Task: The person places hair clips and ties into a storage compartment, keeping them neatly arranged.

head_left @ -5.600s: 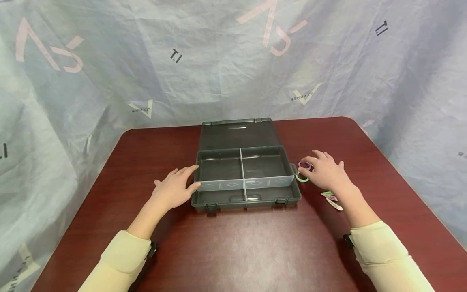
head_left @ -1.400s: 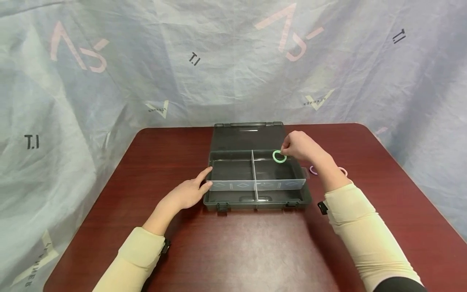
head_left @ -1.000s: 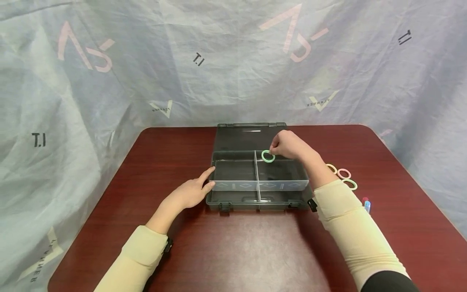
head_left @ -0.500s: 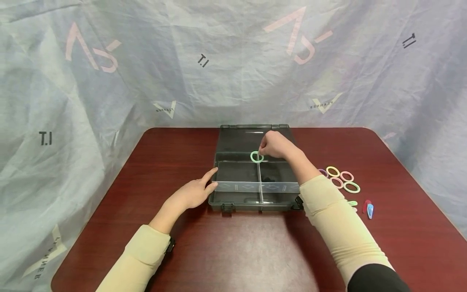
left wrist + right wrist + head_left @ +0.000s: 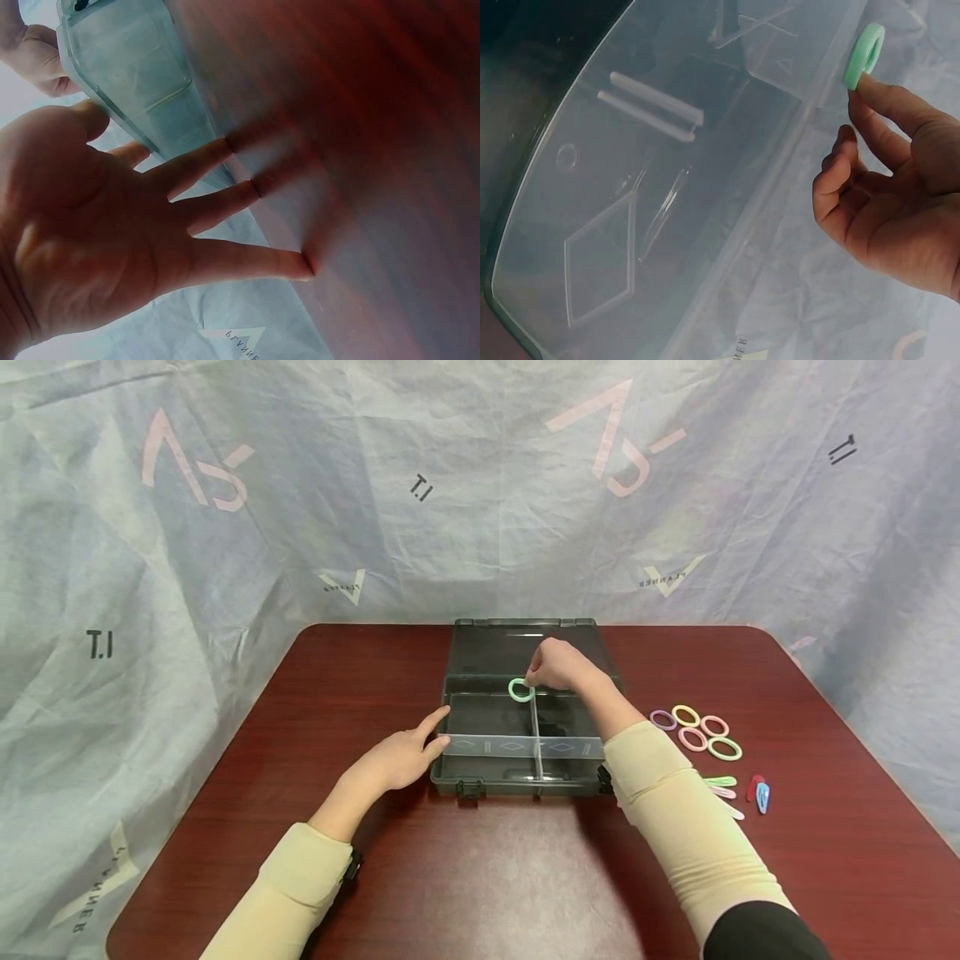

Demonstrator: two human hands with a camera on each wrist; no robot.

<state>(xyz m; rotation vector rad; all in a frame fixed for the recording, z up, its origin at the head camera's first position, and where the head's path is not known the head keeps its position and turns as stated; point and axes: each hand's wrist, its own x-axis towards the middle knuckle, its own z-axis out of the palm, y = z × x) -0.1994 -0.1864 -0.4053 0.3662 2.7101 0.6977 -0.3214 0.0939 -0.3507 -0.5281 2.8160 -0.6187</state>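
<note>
A grey see-through plastic organizer box (image 5: 495, 790) lies with its lid (image 5: 487, 647) folded back. Clear dividers (image 5: 477, 745) split it into compartments. My right hand (image 5: 558, 664) pinches a mint-green hair tie (image 5: 853, 71) between thumb and fingertips, over the back of the box near the middle divider; the other fingers curl loosely. In the head view the hair tie overlaps the back left compartment. My left hand (image 5: 401, 758) is spread at the box's left side, thumb and index finger at its rim. Its other fingertips (image 5: 296, 264) rest on the table.
Right of the box on the red-brown table (image 5: 465, 877) lie several hair ties (image 5: 693, 749) in purple, yellow, pink and green. Nearer are green, pink and white hair clips (image 5: 722, 782), partly behind the right sleeve, and red and blue snap clips (image 5: 762, 797). A printed cloth (image 5: 465, 552) hangs behind.
My right hand went from the hair ties on the right, took the green one and carried it left over the box, lately dipping slightly. My left hand stays at the box's left side.
</note>
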